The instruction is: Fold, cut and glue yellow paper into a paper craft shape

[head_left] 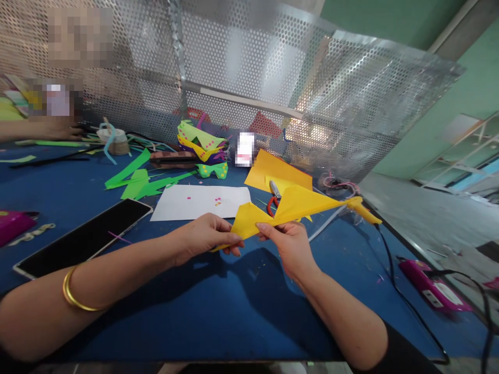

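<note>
Both hands hold a folded, notched piece of yellow craft sheet (pixel 302 201) above the blue table. My left hand (pixel 212 232) pinches its left end between thumb and fingers. My right hand (pixel 286 239) grips the lower edge near the middle, thumb on top, just below the notch. The piece's long point reaches right toward a yellow glue gun (pixel 364 210) and overlaps it in view. Behind the piece lie red-handled cutters (pixel 273 200), partly covered by it. A white sheet (pixel 175 203) with tiny pink and yellow bits lies just beyond my left hand.
Orange-yellow sheets (pixel 278 169) lie behind the cutters. Stacked paper masks (pixel 200 143) stand near the perforated metal screen (pixel 241 62). Green strips (pixel 136 179) and a dark flat panel (pixel 86 239) are on the left. A corded purple box (pixel 434 285) sits right. Another person's hand (pixel 58 130) is far left.
</note>
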### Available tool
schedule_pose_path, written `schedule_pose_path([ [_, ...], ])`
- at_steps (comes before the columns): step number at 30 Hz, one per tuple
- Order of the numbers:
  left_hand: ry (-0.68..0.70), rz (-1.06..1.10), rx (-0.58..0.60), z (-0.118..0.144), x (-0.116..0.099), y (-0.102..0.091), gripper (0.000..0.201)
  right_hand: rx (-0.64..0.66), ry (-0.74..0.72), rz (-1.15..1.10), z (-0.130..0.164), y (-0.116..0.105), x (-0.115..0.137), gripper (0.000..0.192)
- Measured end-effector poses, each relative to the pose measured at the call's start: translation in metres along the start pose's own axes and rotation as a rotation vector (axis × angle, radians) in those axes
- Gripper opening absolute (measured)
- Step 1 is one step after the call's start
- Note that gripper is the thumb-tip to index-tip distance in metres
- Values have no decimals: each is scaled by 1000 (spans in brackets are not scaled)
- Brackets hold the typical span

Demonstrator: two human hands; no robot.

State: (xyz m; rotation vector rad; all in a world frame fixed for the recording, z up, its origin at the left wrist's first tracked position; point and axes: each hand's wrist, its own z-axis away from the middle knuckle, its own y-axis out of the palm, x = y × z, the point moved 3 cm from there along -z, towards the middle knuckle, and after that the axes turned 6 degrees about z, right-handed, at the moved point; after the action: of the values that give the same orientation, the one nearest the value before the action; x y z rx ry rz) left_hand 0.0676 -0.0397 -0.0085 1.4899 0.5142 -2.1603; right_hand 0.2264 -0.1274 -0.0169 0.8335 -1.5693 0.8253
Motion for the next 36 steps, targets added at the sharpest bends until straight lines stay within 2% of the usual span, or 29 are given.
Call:
schedule_pose_path([
  [7, -50, 106, -52, 1, 4, 3, 20, -47, 2, -3, 2, 1, 0, 16],
  [12, -27, 76, -100, 2, 2, 6, 18, -64, -9, 27, 2, -1, 3, 18],
  [16, 51, 1, -138, 3, 3, 8, 20, 33, 71, -23, 3, 3, -2, 18],
  [20, 68, -53, -108, 3, 4, 11, 22, 114, 82, -25, 5, 7, -5, 18],
  [26, 73, -7, 7, 2, 1, 11, 34, 13, 5, 40, 4, 2, 0, 19],
  [33, 220, -239, -111, 1, -1, 9, 25, -9, 49, -49, 4, 4, -1, 19],
  [36, 215, -213, -98, 2, -2, 10, 27, -13, 52, -60, 2, 3, -2, 20],
])
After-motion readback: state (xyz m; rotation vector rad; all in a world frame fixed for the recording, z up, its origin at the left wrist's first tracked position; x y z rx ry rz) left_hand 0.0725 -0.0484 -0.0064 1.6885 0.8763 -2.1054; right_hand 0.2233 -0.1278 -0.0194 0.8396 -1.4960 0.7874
